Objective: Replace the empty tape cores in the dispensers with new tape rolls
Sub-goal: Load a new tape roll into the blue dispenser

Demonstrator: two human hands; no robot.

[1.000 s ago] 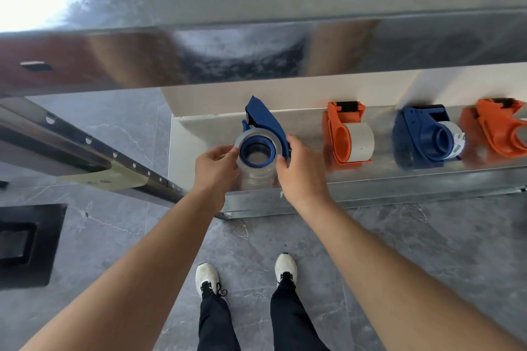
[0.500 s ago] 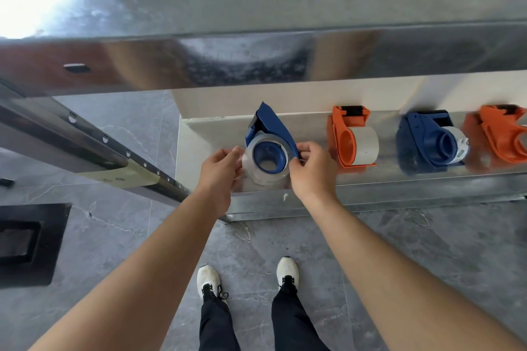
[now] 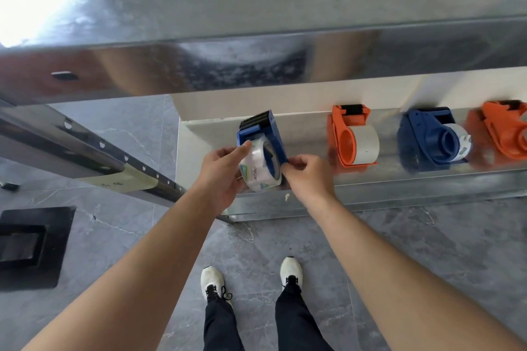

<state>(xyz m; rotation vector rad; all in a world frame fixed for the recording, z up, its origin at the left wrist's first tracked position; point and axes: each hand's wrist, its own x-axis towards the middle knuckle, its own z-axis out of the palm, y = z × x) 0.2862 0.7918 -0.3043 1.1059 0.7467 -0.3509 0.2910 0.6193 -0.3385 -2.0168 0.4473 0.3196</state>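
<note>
A blue tape dispenser [image 3: 272, 134] with a toothed black blade at its far end is held over the left end of a low metal shelf [image 3: 370, 188]. A clear tape roll [image 3: 258, 169] with printed wrap sits on its hub. My left hand [image 3: 221, 171] grips the roll from the left, thumb across its top. My right hand [image 3: 306, 177] pinches the dispenser's near right edge. To the right stand an orange dispenser [image 3: 352, 135] with a pale roll, a second blue dispenser [image 3: 430, 138] with a roll, and another orange dispenser [image 3: 507, 131] cut off by the frame.
A wide shiny metal shelf [image 3: 256, 65] overhangs the upper view. A perforated metal rail [image 3: 85, 148] slants at left. A black square frame [image 3: 31, 245] lies on the grey tiled floor. My two white shoes [image 3: 251, 279] stand below the shelf.
The blue dispenser has turned from showing its hub face-on to showing the roll's side. My left thumb now lies over the roll. My right hand has slid to the dispenser's near edge.
</note>
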